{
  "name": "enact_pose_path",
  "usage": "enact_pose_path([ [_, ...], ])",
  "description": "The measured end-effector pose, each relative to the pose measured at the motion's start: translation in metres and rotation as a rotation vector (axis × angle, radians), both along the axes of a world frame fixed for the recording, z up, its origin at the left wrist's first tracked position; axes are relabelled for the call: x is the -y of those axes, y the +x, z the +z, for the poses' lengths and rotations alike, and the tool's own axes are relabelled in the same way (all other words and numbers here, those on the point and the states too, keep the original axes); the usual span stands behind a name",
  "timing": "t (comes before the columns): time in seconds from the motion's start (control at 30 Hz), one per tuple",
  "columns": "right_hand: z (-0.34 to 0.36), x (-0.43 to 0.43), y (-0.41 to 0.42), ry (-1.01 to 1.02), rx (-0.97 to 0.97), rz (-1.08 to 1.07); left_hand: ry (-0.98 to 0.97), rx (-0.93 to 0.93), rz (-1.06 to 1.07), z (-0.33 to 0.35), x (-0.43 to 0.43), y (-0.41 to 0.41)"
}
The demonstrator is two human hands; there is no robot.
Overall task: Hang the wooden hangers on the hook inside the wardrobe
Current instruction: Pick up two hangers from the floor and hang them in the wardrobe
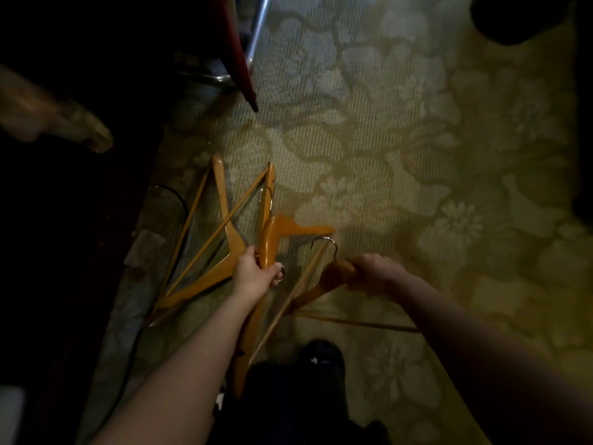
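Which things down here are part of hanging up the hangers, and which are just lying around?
For the job: bundle of wooden hangers in the left hand; single wooden hanger in the right hand.
Lying about: red pole; chrome tube; black cable; patterned carpet.

Bare forearms (179, 364), dark trousers (282, 409), dark shoe (321, 351)

**Wooden hangers**, orange-brown, each with a thin crossbar and a silver wire hook where visible.

**Right hanger** (333, 273): gripped at the neck by the right hand (373, 271). Its hook (325, 247) points away from the viewer, and one arm slopes to the lower left.

**Left bundle** (221, 191): at least three hangers crossed over one another above the carpet (385, 139), with arms fanning outward. The left hand (253, 274) grips one broad arm. Contact with the floor cannot be determined.
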State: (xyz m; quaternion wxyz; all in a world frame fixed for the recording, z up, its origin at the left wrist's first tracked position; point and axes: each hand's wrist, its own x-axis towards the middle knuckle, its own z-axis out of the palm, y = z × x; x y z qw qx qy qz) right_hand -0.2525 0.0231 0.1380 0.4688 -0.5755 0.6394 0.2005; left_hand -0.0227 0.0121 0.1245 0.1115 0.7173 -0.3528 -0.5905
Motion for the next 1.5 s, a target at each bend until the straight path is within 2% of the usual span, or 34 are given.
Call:
enact_pose_path([
  [0.1, 0.054, -0.012, 0.012, 0.086, 0.042, -0.104, 0.025, 0.035, -0.078, 0.059, -0.018, 0.024],
  [0.27, 0.155, -0.027, 0.035, 0.263, 0.142, -0.268, 0.11, -0.017, -0.127, 0.17, -0.049, 0.074],
  [0.43, 0.274, -0.041, 0.065, 0.429, 0.195, -0.259, 0.125, -0.056, -0.056, 0.286, -0.085, 0.115],
  [0.63, 0.389, -0.073, 0.106, 0.392, 0.221, -0.242, 0.136, -0.116, 0.115, 0.412, -0.131, 0.158],
  [0.8, 0.454, -0.101, 0.135, 0.317, 0.251, -0.213, 0.143, -0.178, 0.235, 0.484, -0.169, 0.187],
  [0.93, 0.49, -0.098, 0.16, 0.28, 0.241, -0.133, 0.084, -0.179, 0.328, 0.522, -0.191, 0.201],
  [1.1, 0.502, -0.09, 0.177, 0.214, 0.214, 0.005, 0.023, -0.123, 0.428, 0.536, -0.224, 0.208],
  [1.37, 0.506, -0.063, 0.193, 0.206, 0.202, 0.299, 0.059, 0.068, 0.803, 0.521, -0.283, 0.178],
  [1.5, 0.511, -0.045, 0.195, 0.222, 0.194, 0.519, 0.075, 0.08, 1.027, 0.524, -0.314, 0.132],
])
